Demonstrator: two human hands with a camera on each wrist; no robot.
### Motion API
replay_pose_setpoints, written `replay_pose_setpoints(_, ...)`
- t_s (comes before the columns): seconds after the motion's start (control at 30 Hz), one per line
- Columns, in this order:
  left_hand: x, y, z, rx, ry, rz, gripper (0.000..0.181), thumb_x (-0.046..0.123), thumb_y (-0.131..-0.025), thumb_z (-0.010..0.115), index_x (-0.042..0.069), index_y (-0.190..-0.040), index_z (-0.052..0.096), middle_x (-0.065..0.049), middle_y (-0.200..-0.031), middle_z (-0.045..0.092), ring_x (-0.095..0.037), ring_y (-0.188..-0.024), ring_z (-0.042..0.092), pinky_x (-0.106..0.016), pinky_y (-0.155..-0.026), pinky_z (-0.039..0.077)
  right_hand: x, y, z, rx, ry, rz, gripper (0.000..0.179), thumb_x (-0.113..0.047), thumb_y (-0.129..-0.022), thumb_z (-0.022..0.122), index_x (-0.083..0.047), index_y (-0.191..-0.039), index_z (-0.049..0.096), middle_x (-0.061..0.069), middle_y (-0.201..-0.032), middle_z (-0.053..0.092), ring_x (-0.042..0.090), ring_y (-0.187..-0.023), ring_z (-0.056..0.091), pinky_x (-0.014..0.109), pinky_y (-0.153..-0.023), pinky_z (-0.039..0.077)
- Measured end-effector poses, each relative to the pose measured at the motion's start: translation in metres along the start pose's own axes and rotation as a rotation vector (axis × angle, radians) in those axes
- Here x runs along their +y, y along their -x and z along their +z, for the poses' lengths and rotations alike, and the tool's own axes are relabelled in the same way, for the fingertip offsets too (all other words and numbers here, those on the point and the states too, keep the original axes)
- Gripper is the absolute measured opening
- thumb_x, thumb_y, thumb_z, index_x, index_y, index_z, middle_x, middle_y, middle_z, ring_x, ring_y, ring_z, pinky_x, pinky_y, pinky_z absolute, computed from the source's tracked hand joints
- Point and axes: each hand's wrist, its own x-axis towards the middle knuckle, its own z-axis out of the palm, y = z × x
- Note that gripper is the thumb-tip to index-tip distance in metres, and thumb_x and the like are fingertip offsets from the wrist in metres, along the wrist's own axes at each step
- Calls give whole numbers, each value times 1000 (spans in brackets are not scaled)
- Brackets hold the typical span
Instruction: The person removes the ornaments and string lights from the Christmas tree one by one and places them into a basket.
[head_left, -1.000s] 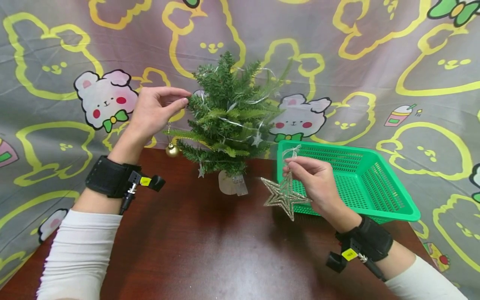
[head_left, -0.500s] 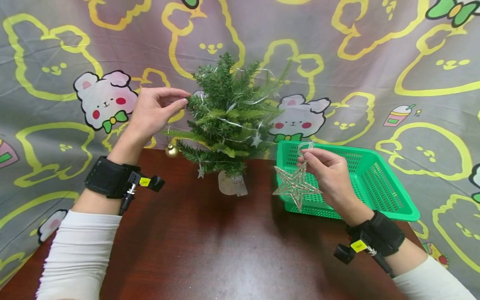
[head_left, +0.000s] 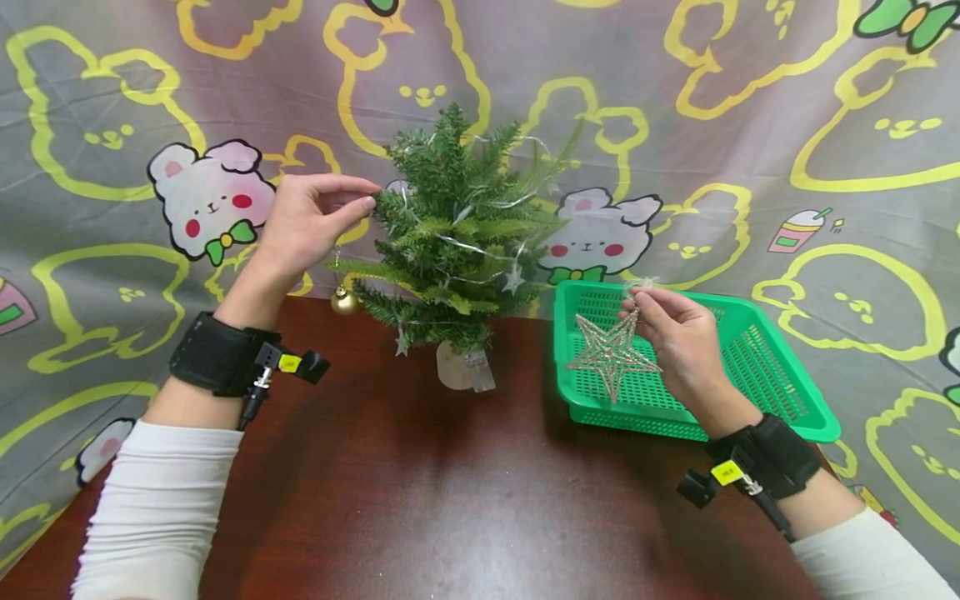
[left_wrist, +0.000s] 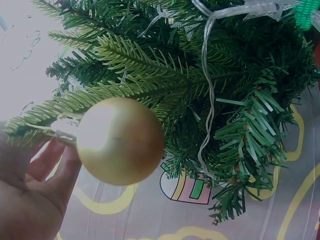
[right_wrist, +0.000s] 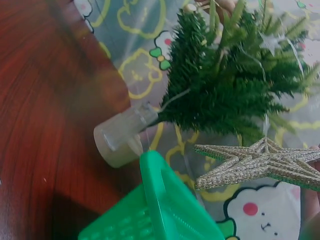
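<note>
A small artificial Christmas tree (head_left: 465, 225) stands on the table, wound with a clear light string. My left hand (head_left: 307, 221) pinches the tip of a branch on the tree's left side. Below that hand hangs a gold ball ornament (head_left: 344, 301), large in the left wrist view, where its smooth round body (left_wrist: 120, 141) overlaps the branches. My right hand (head_left: 686, 342) pinches a glittery gold star ornament (head_left: 617, 354) near one point, with a pale ribbon showing above the fingertips. The star hangs over the basket in the head view.
A green plastic basket (head_left: 795, 375) with perforated walls sits right of the tree. The tree's pale round base (head_left: 453, 367) bears a clear battery box. Behind everything hangs a grey cloth (head_left: 750, 150) printed with yellow outlines. The dark wooden table (head_left: 420, 483) stretches in front.
My right hand has moved to the right and slightly up, bringing the star from the basket's left edge to over the basket. The left hand and tree have stayed in place.
</note>
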Motion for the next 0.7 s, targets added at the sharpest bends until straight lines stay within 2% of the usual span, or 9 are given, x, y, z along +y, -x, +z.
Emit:
replay_pose_setpoints(0.2, -1, 0, 0, 3, -17, 5, 26, 23, -95, 68, 9, -115, 74, 16, -89, 72, -1, -77, 67, -16, -64, 49, 5, -4, -15, 22, 17, 16, 20, -9, -95, 64, 1, -111, 71, 2, -93, 75, 11, -84, 72, 21, -75, 60)
replay_pose_setpoints(0.47, -1, 0, -1, 2, -12, 2, 26, 23, -95, 68, 10, -116, 74, 15, -90, 72, -2, -78, 66, -16, -64, 49, 11, -10, -33, 58, -46, 27, 14, -4, -94, 63, 0, -105, 73, 4, -90, 76, 13, -81, 74, 23, -73, 61)
replay_pose_setpoints(0.7, -1, 0, 0, 2, -10, 0, 26, 23, -94, 68, 10, -116, 74, 13, -92, 72, -1, -81, 67, -15, -67, 50, 17, -11, -46, 106, -32, 52, 14, -4, -93, 65, -1, -104, 73, 4, -89, 76, 13, -81, 74, 23, -72, 61)
